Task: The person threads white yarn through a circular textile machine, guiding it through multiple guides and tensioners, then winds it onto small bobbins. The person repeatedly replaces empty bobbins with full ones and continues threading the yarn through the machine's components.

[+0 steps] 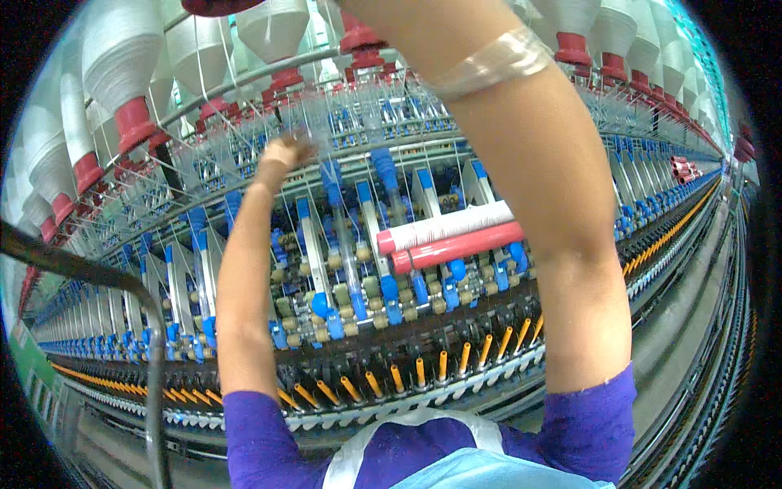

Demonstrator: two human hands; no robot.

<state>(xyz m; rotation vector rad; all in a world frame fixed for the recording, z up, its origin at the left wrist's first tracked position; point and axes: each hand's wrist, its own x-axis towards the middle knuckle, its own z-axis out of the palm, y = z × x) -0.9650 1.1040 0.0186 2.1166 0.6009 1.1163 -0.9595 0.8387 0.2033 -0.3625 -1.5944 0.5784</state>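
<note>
Spinning frame (368,213), bending across the whole field, with a row of white-wound bobbins (122,53) hanging along its top. The nearest bobbins carry thick windings above red ends (137,124); by that sign, much of their supply is judged unused. Right forearm (562,179), ringed by a translucent band (493,65), passes upward beyond the upper edge; the right hand lies out of view, and whether it grips anything cannot be told. Left forearm (244,277) rises in front of the machine. Between the forearms, two tubes lie side by side on the frame: a white-wound tube (456,226) and, just below it, a bare red tube (464,247). The bare one is judged spent; both appear set aside. Left hand (287,151) is raised before the frame's upper part, its fingers blurred; whether they are parted or pinched together cannot be told. Work at the upper level seems under way rather than finished, though the share completed does not show. Orange pegs (397,380) along the front bear no thick winding. Dark streaks on the white-wound tube do not resolve into letters; no brand, label or writing is legible.
</note>
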